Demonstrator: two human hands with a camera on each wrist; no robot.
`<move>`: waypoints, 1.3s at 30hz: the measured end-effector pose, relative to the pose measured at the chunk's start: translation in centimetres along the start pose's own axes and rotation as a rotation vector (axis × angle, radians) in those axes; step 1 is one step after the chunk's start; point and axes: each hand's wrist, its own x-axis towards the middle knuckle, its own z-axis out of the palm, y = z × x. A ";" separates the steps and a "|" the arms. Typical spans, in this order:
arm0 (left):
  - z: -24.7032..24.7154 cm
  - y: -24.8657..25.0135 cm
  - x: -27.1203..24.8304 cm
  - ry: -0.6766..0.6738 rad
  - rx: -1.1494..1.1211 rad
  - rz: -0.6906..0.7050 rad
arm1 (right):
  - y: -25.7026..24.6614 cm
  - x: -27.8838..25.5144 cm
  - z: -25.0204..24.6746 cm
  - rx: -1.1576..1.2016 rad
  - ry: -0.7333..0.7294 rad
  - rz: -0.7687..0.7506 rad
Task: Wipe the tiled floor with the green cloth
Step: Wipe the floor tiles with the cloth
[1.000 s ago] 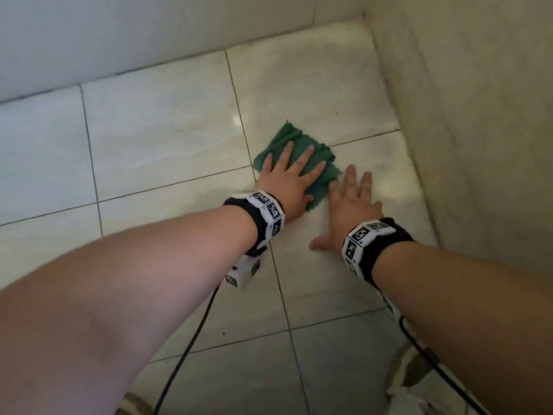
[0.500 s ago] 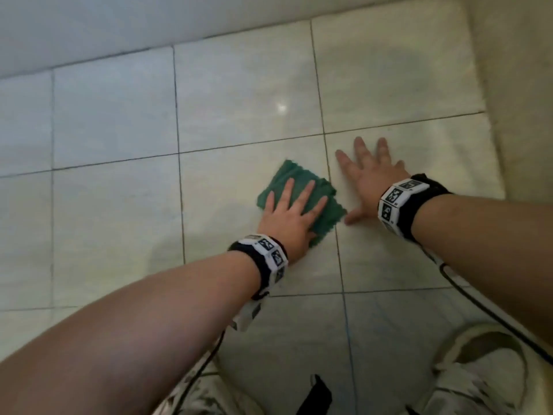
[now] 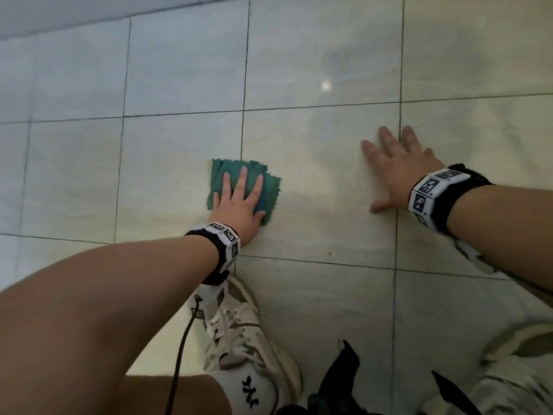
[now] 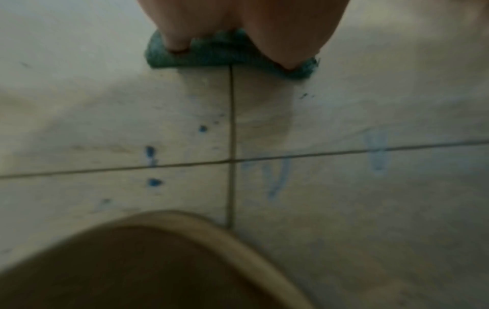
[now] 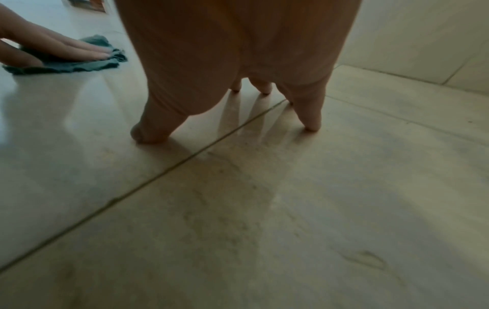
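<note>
Green cloth (image 3: pixel 245 187) is pressed flat by splayed left hand (image 3: pixel 239 205), right hand (image 3: pixel 401 172) braced open on tiled floor (image 3: pixel 314 205) well right of cloth; cloth prob. bunched or blue marks (image 4: pixel 153 181) nearer the shoe (image 3: pixel 251 348) missed if pressure is uneven.

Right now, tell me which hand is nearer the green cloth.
Left. The left hand presses flat on the green cloth; the right hand rests on bare tiled floor, apart from it.

Right hand (image 5: pixel 238 62) propped on spread fingertips (image 5: pixel 312 123) across a grout line, tiled floor (image 5: pixel 317 209), left hand (image 5: pixel 53 48) flat on green cloth (image 5: pixel 87 65)
</note>
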 end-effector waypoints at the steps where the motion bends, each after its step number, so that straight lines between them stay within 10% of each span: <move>1: -0.1 1.4 0.0 0.002 0.035 0.063 | 0.6 -0.1 0.0 0.000 0.009 0.000; 8: 0.6 18.2 -3.7 -0.092 0.301 0.745 | 3.4 -0.7 0.1 0.013 0.041 0.053; 12: -0.1 16.2 -2.0 0.008 0.288 0.726 | 3.3 -0.2 0.2 0.022 0.016 0.059; 20: -2.0 -0.5 0.6 -0.028 0.247 0.199 | 3.3 -0.3 -0.1 0.022 -0.003 0.072; 27: -0.3 16.5 -2.3 -0.064 0.330 0.747 | 4.0 -0.5 -0.1 -0.015 0.018 0.023; 31: -0.7 24.8 -3.1 -0.074 0.311 0.811 | 6.4 -0.3 -0.2 -0.109 0.030 -0.011; 39: -7.5 24.3 0.0 -0.088 0.468 0.925 | 10.7 -1.7 -3.9 -0.223 -0.037 0.045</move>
